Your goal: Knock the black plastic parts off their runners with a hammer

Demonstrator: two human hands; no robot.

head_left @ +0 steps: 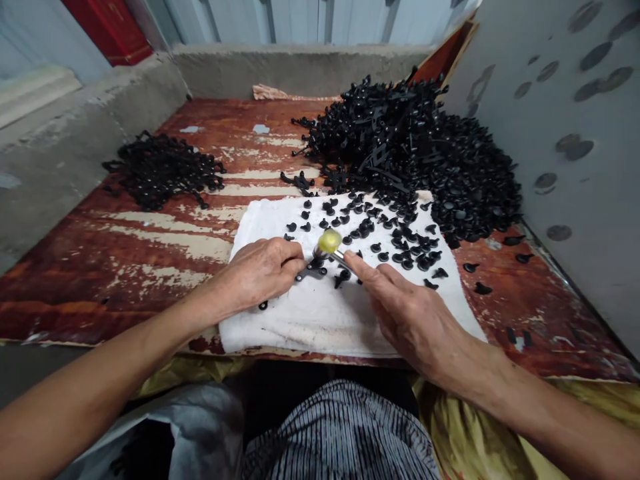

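Note:
My right hand (413, 317) is closed round the handle of a small hammer, its forefinger stretched along the metal shaft. The hammer (330, 241) has a yellow-green cap facing up, and its other end is over a black plastic part (315, 271) on the white cloth (300, 327). Thumb and fingers of my left hand (260, 267) pinch the left end of that part. Whether the hammer touches the part I cannot tell. Small black knob-like pieces (410, 248) are scattered over the cloth, mostly to the right of and beyond the hammer.
A tall heap of black plastic parts (395, 147) covers the back right of the worn red-brown table (165, 293). A lower pile of black parts (163, 170) lies at the left. A grey spotted panel (560, 167) borders the right side; a concrete ledge (220, 73) runs along the back.

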